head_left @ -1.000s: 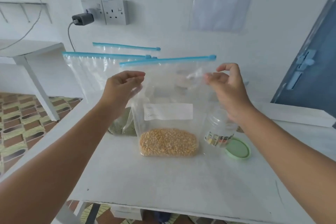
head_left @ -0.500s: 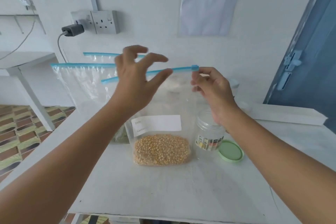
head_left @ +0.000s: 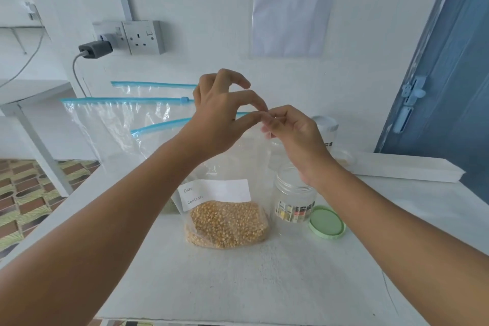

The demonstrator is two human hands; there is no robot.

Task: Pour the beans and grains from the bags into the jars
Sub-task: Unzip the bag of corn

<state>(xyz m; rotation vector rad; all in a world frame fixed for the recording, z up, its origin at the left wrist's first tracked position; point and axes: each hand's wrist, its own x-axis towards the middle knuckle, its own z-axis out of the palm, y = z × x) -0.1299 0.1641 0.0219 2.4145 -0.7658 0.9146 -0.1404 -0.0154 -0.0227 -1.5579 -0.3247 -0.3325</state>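
A clear zip bag [head_left: 227,222] with a blue zip strip and a white label stands upright on the white table [head_left: 238,283], yellow corn kernels at its bottom. My left hand [head_left: 222,119] and my right hand [head_left: 288,135] meet at the right end of the bag's top edge, fingertips pinching it. The slider itself is hidden behind my fingers. An open clear jar [head_left: 295,198] stands just right of the bag, under my right wrist, and its green lid [head_left: 326,222] lies flat beside it.
Two more clear zip bags [head_left: 116,124] stand behind the corn bag, one holding something green. Another jar [head_left: 328,132] stands at the back right near the wall. A socket with a plugged charger [head_left: 95,49] is on the wall. A blue door [head_left: 444,74] is at right.
My left hand has moved right along the bag's top edge and now meets my right hand at the zip's right end. The bag's top has dropped lower in view.
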